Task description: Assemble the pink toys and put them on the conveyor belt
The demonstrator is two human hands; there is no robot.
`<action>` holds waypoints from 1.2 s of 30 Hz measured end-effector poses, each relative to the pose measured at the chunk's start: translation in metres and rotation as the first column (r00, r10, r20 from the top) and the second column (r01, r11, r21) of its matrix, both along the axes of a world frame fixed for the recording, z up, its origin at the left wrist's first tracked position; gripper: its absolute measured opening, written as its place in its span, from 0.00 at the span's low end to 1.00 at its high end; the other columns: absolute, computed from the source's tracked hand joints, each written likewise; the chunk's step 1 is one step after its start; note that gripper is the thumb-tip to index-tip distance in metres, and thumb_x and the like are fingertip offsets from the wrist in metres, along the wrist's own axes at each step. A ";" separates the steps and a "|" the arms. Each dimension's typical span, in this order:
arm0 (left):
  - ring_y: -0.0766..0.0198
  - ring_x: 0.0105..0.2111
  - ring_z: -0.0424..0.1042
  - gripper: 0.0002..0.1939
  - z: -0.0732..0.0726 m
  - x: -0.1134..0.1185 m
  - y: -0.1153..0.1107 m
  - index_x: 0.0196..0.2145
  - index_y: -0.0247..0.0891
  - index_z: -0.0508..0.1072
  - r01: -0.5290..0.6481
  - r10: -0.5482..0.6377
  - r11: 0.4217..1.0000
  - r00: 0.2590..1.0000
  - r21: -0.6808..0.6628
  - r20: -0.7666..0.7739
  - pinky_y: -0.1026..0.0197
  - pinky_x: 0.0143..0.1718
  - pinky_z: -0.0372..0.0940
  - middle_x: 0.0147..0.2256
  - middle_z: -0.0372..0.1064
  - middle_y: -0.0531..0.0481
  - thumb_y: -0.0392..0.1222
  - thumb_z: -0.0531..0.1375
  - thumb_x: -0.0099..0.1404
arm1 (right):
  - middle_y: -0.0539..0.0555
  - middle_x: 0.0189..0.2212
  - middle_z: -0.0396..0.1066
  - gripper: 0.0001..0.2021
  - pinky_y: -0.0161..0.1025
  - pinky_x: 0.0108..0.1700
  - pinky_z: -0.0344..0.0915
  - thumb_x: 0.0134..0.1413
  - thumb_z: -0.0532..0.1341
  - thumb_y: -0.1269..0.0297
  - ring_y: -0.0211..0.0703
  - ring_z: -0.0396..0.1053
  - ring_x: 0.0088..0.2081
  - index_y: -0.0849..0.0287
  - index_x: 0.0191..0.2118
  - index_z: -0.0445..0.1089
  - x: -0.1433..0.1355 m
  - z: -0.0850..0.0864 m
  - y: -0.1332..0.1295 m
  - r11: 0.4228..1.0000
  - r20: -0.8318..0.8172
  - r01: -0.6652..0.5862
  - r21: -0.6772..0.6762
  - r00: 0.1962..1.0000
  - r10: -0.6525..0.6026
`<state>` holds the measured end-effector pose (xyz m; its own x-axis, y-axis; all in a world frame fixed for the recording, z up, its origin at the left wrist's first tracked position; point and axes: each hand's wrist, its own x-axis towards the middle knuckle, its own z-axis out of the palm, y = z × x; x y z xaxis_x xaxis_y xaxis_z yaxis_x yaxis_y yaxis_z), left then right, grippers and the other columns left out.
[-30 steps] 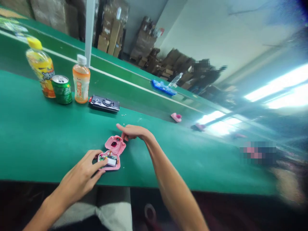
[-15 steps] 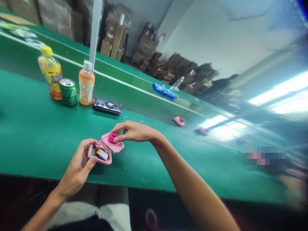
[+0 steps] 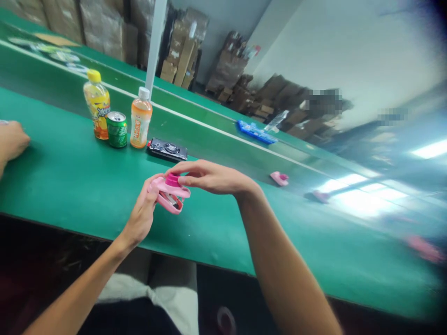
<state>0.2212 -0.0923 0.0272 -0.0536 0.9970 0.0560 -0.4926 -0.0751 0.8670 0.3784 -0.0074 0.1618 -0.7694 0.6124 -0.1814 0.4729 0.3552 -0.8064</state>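
Note:
Over the green table (image 3: 87, 186), both hands are on a small pink camera-like plastic case in two halves. My left hand (image 3: 141, 214) is closed around the left end, its thumb on the near side. The lower half-shell (image 3: 177, 210) shows a pale and dark part inside through a gap at the right. Lying over it at an angle is the pink front cover (image 3: 157, 184) with a magenta lens ring (image 3: 172, 180). My right hand (image 3: 218, 177) pinches that ring between thumb and fingers. The halves touch at the left and stand apart at the right.
Beyond my hands are a black rectangular device (image 3: 167, 149), an orange drink bottle (image 3: 141, 123), a green can (image 3: 117, 131) and a yellow-capped bottle (image 3: 98, 109). Another person's hand (image 3: 12, 142) rests at far left. A pink case (image 3: 279, 178) and blue tray (image 3: 254, 132) lie farther off.
The front cover has come down over the half-shell, hiding most of its battery and circuit board. The view has shifted left, and another person's hand now shows at the left edge.

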 end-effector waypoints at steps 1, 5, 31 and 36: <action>0.53 0.53 0.75 0.24 0.001 0.002 0.002 0.57 0.39 0.68 -0.017 0.016 1.000 1.000 0.020 0.024 0.53 0.56 0.69 0.53 0.73 0.43 0.59 0.55 0.73 | 0.51 0.46 0.79 0.17 0.36 0.43 0.70 0.61 0.62 0.59 0.41 0.73 0.43 0.57 0.53 0.77 -0.003 -0.002 -0.002 0.997 -0.020 0.062 0.043 0.998 -0.061; 0.54 0.49 0.77 0.22 0.002 0.010 0.009 0.55 0.38 0.68 -0.142 0.137 0.989 0.984 0.033 0.116 0.52 0.51 0.72 0.51 0.74 0.42 0.57 0.53 0.75 | 0.52 0.33 0.80 0.15 0.38 0.41 0.68 0.66 0.61 0.55 0.41 0.73 0.35 0.60 0.37 0.81 -0.010 -0.031 -0.037 0.694 -0.279 0.608 0.386 0.794 -0.540; 0.65 0.37 0.75 0.27 -0.009 0.046 0.002 0.54 0.44 0.61 -0.129 0.141 0.989 0.967 -0.068 0.214 0.64 0.37 0.71 0.42 0.69 0.51 0.64 0.61 0.68 | 0.62 0.52 0.78 0.18 0.48 0.53 0.74 0.64 0.64 0.49 0.55 0.79 0.50 0.60 0.38 0.82 -0.043 -0.146 -0.100 0.291 -0.692 0.957 -0.005 0.207 -0.692; 0.63 0.41 0.76 0.27 -0.014 0.052 -0.003 0.52 0.45 0.63 -0.105 0.119 0.993 0.924 -0.058 0.364 0.61 0.44 0.72 0.43 0.71 0.52 0.63 0.64 0.66 | 0.64 0.48 0.80 0.19 0.51 0.52 0.76 0.55 0.71 0.47 0.56 0.79 0.50 0.57 0.34 0.68 -0.052 -0.152 -0.107 0.200 -0.770 0.937 -0.288 -0.103 -0.629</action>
